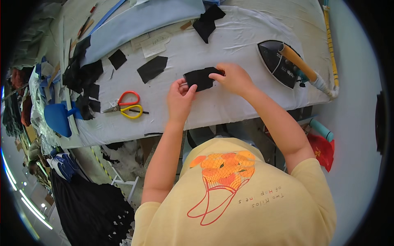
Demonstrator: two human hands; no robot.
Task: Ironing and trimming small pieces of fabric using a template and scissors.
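Note:
Between my hands is a small black fabric piece (200, 79), held just above the white-covered table. My left hand (179, 97) grips its left end, with the thumb in front and the fingers behind. The thumb and fingers of my right hand (234, 78) pinch its right end. To the left lie two flat black fabric pieces, a larger one (152, 69) and a smaller one (117, 59). Scissors (130, 105) with one red and one yellow handle loop rest left of my left hand. An iron (280, 63) with a wooden handle sits right of my right hand.
Light blue fabric (139, 28) spreads over the far side of the table. Black scraps (84, 78) pile at the left, near a blue object (58, 119). Paper slips (155, 44) and another black piece (206, 26) lie farther back. A yellow-wrapped hose (331, 49) runs along the right edge.

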